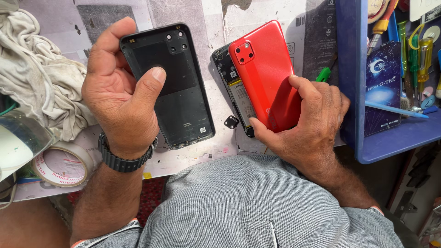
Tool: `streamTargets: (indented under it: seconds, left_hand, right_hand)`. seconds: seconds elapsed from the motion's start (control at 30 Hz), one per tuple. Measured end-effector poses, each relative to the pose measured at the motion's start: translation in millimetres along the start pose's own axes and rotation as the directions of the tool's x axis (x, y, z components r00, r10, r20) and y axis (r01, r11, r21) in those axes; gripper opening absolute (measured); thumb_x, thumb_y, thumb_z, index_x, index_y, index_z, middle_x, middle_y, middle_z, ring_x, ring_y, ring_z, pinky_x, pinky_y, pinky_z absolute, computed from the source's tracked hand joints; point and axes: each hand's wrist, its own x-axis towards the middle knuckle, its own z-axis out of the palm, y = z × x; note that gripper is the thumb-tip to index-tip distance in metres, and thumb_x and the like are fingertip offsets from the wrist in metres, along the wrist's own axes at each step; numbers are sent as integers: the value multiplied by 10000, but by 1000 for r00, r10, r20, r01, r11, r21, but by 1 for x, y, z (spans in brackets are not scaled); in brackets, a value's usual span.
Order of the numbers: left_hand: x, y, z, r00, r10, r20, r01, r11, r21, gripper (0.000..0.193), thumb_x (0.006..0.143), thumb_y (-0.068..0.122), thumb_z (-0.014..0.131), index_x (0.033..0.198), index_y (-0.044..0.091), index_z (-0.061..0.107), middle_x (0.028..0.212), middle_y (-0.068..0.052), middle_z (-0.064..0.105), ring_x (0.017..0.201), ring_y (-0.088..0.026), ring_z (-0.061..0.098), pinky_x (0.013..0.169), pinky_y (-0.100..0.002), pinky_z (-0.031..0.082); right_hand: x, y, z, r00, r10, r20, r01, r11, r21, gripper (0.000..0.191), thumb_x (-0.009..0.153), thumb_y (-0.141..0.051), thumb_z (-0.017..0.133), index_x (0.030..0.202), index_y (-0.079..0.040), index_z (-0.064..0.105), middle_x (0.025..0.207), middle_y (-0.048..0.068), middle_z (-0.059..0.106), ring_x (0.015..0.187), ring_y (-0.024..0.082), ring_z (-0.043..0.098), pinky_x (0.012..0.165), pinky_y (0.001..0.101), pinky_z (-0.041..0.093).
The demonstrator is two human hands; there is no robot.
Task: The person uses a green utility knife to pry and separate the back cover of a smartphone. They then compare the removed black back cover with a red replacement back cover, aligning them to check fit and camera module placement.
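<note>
two back covers, one per hand: left hand point(121, 92) grips the black cover point(172, 87), right hand point(310, 119) the red cover point(266, 73) above the opened phone point(236, 89); long axes near parallel.

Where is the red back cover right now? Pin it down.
In the head view, the red back cover sits right of centre, held by the right hand over the opened phone, beside the blue tray.

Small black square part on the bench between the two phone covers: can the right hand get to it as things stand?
Probably not right away. The right hand is gripping the red back cover, so its fingers are occupied. The small black square part lies uncovered beside the opened phone, close to that hand's thumb; the path looks free.
</note>
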Motion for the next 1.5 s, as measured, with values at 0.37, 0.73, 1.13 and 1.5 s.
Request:
streamTargets:
  seconds: [0.37, 0.73, 1.13, 1.5]
  left_hand:
    - [0, 3, 4, 999, -49, -15, 48, 996, -81, 551, 986, -114, 649, 1499, -57, 457, 1218, -122, 667, 1109, -135, 672, 1067, -284, 573]
    - [-3, -6, -6, 996, 59, 72, -54, 996, -64, 458, 1078, -121, 650, 1485, -21, 465, 1246, -101, 675, 1113, -119, 641, 1078, -288, 589]
    - [-3, -8, -6, 995, 81, 60, -81, 997, -3, 438, 1062, -94, 646, 1461, -17, 483, 1207, -115, 686, 1125, -130, 694, 1035, -295, 628]
    - [-3, -3, -5, 995, 73, 63, -71, 997, -22, 443, 1058, -109, 644, 1459, -22, 478, 1206, -108, 691, 1119, -122, 681, 1022, -286, 612]
  right_hand:
    - [2, -6, -5, 1000, 15, 0, -15, 1000, 16, 927, 753, -440, 977, 1436, -75, 468, 1233, 144, 536, 1168, 304, 509, 1043, 525, 355]
    - [8, -17, -6, 998, 46, 30, -46, 999, 2, 944, 704, -438, 979, 1422, -56, 499, 1223, 147, 545, 1152, 311, 512, 1049, 512, 356]
    - [6, -15, -5, 999, 35, 23, -34, 999, -5, 941, 698, -449, 980, 1404, -49, 504, 1185, 141, 546, 1132, 300, 516, 1018, 518, 352]
    - [11, -20, -6, 998, 38, 42, -38, 999, -3, 913, 697, -434, 960, 1393, -57, 505, 1176, 156, 533, 1117, 310, 507, 1012, 535, 350]
